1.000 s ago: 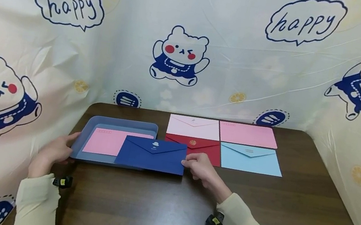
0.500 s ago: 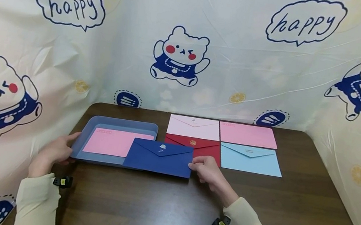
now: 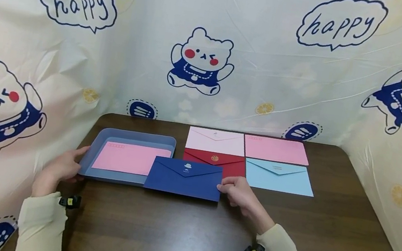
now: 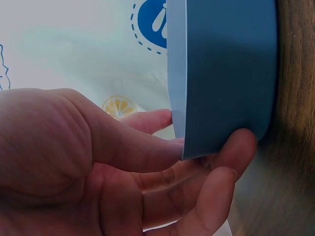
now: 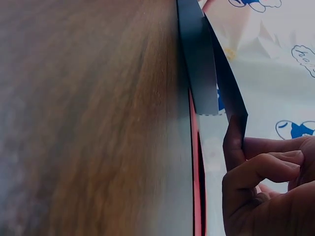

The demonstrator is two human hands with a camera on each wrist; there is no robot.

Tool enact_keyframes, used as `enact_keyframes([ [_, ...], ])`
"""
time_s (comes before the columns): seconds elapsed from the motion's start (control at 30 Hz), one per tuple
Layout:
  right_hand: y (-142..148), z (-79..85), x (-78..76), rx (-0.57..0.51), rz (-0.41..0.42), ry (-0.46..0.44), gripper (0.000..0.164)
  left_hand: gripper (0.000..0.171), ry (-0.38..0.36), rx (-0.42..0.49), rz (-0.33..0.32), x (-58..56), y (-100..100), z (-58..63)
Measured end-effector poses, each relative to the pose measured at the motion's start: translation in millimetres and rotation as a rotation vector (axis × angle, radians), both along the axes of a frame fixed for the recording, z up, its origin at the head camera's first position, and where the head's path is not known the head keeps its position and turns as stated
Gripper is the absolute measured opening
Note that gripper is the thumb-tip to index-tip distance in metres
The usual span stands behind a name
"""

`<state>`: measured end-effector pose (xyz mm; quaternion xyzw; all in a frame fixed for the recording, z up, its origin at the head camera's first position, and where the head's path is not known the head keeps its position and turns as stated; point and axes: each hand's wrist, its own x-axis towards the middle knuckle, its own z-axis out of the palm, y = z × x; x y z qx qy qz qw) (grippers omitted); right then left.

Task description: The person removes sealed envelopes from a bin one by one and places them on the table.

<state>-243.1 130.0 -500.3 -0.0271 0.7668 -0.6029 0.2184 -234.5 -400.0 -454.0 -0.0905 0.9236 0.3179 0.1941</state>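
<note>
Between thumb and fingers my right hand pinches the right edge of a navy blue envelope that bears a small white hat print. In the right wrist view the envelope is tilted and raised above the table, its far end over the wall of the tray. My left hand grips the blue-grey tray at its left front corner. The left wrist view shows the thumb on the rim and fingertips against the outer wall. A pink envelope lies inside the tray.
Right of the tray several envelopes lie in two rows: white and pink behind, red and light blue in front. They sit on a dark wooden table. A printed curtain hangs around it.
My right hand has drawn the navy envelope to the right and slightly nearer, uncovering more of the tray and the pink envelope. My left hand keeps its hold on the tray.
</note>
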Motion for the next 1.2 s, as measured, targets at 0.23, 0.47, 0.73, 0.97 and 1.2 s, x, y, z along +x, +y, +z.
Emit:
enact_keyframes([
  [0.23, 9, -0.8, 4.0, 0.005, 0.004, -0.011, 0.019, 0.077, -0.003, -0.002, -0.007, -0.7, 0, 2.7],
  [0.47, 16, -0.5, 8.0, -0.004, 0.007, -0.017, 0.026, 0.077, -0.003, 0.003, -0.004, -0.4, 2, 4.7],
  [0.73, 24, 0.0, 12.6, 0.008, -0.008, -0.029, 0.015, 0.076, -0.004, 0.015, -0.006, 1.0, 2, 5.1],
  [0.97, 32, 0.0, 16.5, 0.010, -0.013, -0.024, 0.014, 0.077, -0.002, 0.010, 0.001, 2.2, 2, 4.1],
  [1.2, 39, 0.0, 20.7, 0.008, -0.010, -0.037, 0.016, 0.077, -0.010, 0.005, 0.004, 1.1, 2, 3.4],
])
